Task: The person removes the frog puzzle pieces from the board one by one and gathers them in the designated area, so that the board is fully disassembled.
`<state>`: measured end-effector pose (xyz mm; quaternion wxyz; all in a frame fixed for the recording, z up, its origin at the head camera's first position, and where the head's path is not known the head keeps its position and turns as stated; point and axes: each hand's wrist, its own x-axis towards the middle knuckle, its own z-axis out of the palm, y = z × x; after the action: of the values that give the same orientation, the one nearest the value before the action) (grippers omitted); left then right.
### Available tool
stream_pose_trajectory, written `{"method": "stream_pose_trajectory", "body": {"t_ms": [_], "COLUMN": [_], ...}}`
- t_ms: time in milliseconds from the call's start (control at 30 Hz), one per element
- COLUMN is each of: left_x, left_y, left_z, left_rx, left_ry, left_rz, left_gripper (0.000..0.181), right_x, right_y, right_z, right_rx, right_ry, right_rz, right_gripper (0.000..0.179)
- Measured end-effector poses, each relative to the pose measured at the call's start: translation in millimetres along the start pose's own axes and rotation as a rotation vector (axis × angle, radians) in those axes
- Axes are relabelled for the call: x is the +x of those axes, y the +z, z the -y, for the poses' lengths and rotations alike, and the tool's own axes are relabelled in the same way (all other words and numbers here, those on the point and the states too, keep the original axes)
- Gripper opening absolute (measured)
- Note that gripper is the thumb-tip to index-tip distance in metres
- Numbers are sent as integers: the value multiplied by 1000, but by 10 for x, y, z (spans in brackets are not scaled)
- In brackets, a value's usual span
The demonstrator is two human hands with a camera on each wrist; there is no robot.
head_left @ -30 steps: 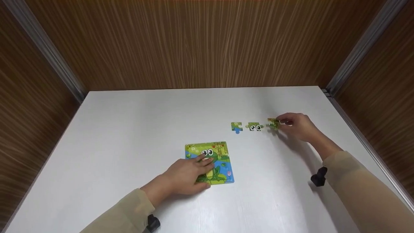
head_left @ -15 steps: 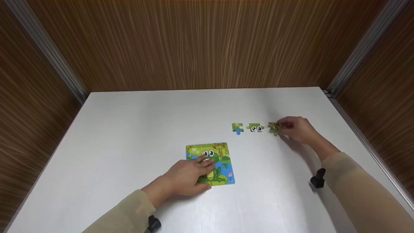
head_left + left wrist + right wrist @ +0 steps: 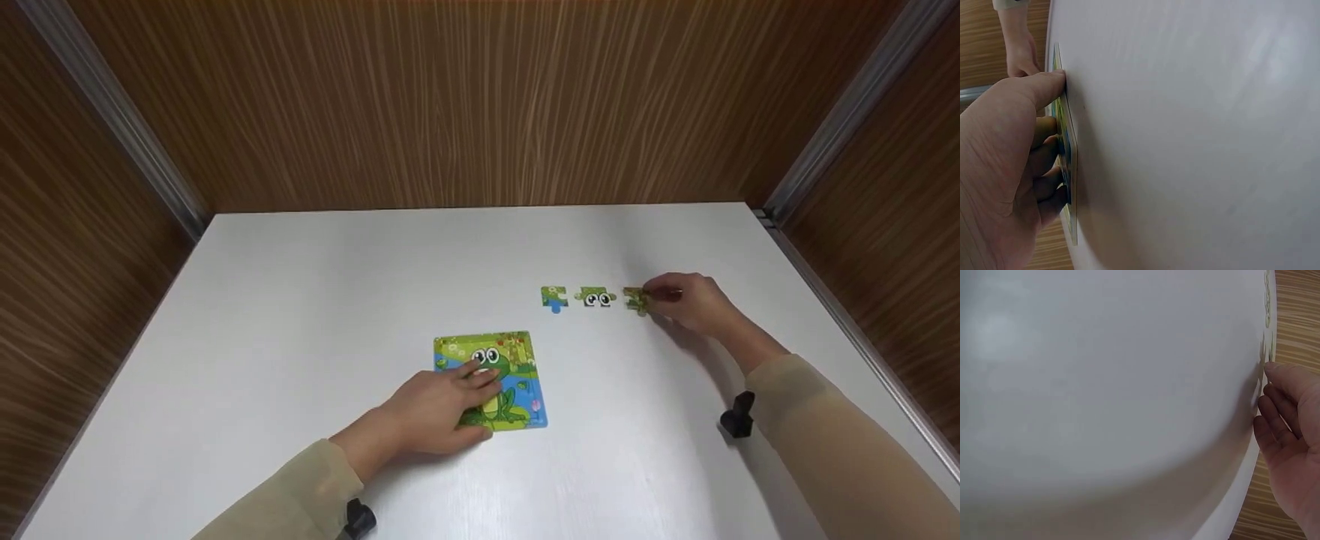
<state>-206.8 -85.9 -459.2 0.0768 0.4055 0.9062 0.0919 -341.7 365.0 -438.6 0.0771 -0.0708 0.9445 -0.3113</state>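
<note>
My right hand [image 3: 691,301] pinches a puzzle piece [image 3: 633,298] at two o'clock from the frog board [image 3: 532,379], where my left hand [image 3: 439,411] rests, fingers spread. I'd expect light, stiff stock; hold its edges.

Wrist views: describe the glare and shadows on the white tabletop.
Left wrist: glare at upper right of the white tabletop, brownish shadow along the square frog-picture board; right wrist: glare at upper left, a broad, soft shadow curving up toward the right hand.
</note>
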Motion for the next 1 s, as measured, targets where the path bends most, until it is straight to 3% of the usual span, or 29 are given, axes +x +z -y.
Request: {"method": "stream_pose_trajectory", "body": {"t_ms": [1000], "left_x": [-4], "left_y": [3], "left_z": [0], "left_rx": [2], "left_ry": [5], "left_rz": [-3], "left_gripper": [66], "right_x": [22], "right_y": [11], "right_z": [-30], "right_rx": [-7], "right_ry": [21], "right_rz": [12], "right_gripper": [43]}}
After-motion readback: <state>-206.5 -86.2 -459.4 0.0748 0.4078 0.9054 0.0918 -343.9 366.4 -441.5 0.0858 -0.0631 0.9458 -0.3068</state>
